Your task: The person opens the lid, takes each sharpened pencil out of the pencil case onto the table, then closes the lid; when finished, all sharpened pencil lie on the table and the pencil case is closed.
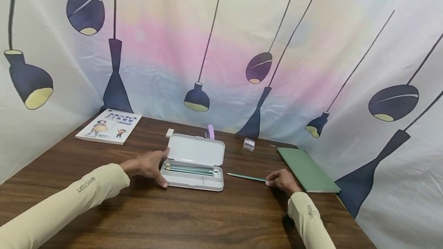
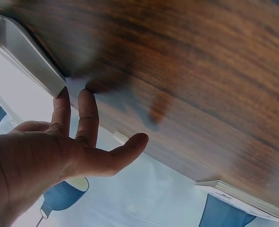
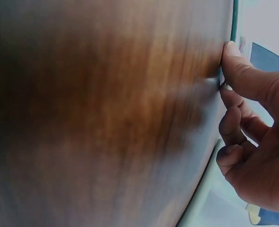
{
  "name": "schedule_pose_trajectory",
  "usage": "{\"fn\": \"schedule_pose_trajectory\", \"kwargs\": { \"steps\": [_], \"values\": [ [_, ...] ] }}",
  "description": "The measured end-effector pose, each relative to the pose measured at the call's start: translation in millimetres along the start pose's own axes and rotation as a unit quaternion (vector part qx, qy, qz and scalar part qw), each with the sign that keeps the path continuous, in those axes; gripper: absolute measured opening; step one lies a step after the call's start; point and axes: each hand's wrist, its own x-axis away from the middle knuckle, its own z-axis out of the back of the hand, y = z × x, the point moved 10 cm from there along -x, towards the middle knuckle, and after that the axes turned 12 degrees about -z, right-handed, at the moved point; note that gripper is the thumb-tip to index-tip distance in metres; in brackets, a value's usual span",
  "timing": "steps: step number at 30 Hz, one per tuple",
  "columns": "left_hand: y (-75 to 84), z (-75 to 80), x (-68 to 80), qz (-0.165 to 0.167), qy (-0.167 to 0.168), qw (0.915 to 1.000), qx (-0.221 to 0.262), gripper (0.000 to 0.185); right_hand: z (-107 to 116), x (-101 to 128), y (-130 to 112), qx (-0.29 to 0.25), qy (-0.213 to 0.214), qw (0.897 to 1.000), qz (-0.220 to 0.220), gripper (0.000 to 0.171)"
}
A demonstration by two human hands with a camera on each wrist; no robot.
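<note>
A white pencil case [image 1: 195, 185] lies with its lid [image 1: 196, 149] raised behind it. Several green pencils [image 1: 190, 170] are in its rear compartment. At the case's left side is my left hand [image 1: 149, 166], thumb by the front corner and a finger near the hinge, holding the case between them. The left wrist view shows that hand [image 2: 58, 151] with a finger against the case's corner [image 2: 54, 87] and other fingers spread. To the right, my right hand [image 1: 284, 181] pinches the right end of a green pencil [image 1: 245, 177], its sharpened tip pointing left toward the case.
A picture book [image 1: 109, 126] lies at the back left. Behind the case are a white eraser [image 1: 169, 132] and a purple stapler-like item [image 1: 210, 131]. A small clear box [image 1: 248, 144] stands right of them. A green notebook [image 1: 308, 170] lies along the table's right edge.
</note>
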Motion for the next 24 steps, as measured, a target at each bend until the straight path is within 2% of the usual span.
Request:
{"fn": "schedule_pose_trajectory", "kwargs": {
  "steps": [9, 14, 19, 24],
  "values": [
    [0.4, -0.2, -0.4, -0.001, -0.003, 1.0, 0.007, 0.125, 0, 0, 0, 0.014, 0.0, 1.0, -0.006, 0.012],
    [2.0, 2.1, -1.5, -0.004, -0.001, 1.0, 0.004, 0.125, 3, -1, -8, 0.034, 0.004, 0.999, 0.012, 0.014],
    [2.5, 2.0, -1.4, -0.007, -0.003, 0.9999, 0.009, 0.125, 1, 1, -37, 0.007, 0.0, 0.999, 0.048, 0.02],
    [2.7, 0.2, -0.8, -0.008, -0.002, 0.9998, 0.016, 0.124, -18, 11, -85, -0.008, -0.027, 0.993, 0.115, 0.022]
  ]
}}
